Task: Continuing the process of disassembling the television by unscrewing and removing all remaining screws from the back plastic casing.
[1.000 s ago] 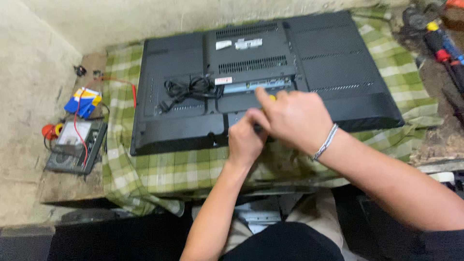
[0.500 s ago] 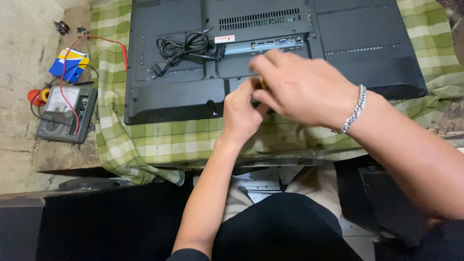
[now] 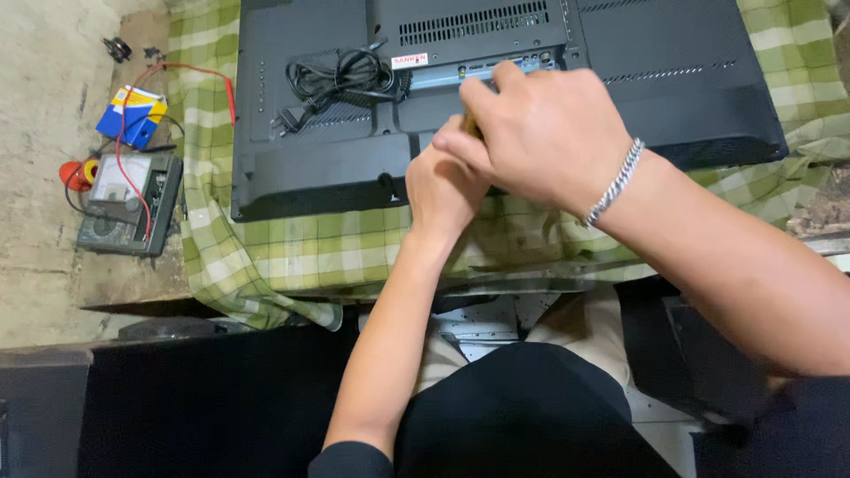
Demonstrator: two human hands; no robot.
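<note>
A black flat television point(image 3: 673, 71) lies face down on a green checked cloth point(image 3: 354, 257). My right hand point(image 3: 549, 133), with a silver chain bracelet at the wrist, is curled over the lower middle of the back cover and grips a tool with a yellow handle point(image 3: 467, 127), probably a screwdriver. My left hand point(image 3: 443, 186) sits just beneath it, pressed against the cover's lower edge. Its fingertips are hidden under the right hand, so what they hold does not show. A coiled black power cord point(image 3: 341, 75) rests on the cover to the left of both hands.
Left of the cloth on the concrete bench lie an analogue multimeter point(image 3: 128, 204) with a red lead point(image 3: 190, 75), a blue and yellow box point(image 3: 133, 115) and a small red roll point(image 3: 78, 173). My lap and dark objects fill the bottom.
The view has drawn closer and shifted, so the television fills more of the top. Both hands stay at the same spot on the back cover, right hand over left.
</note>
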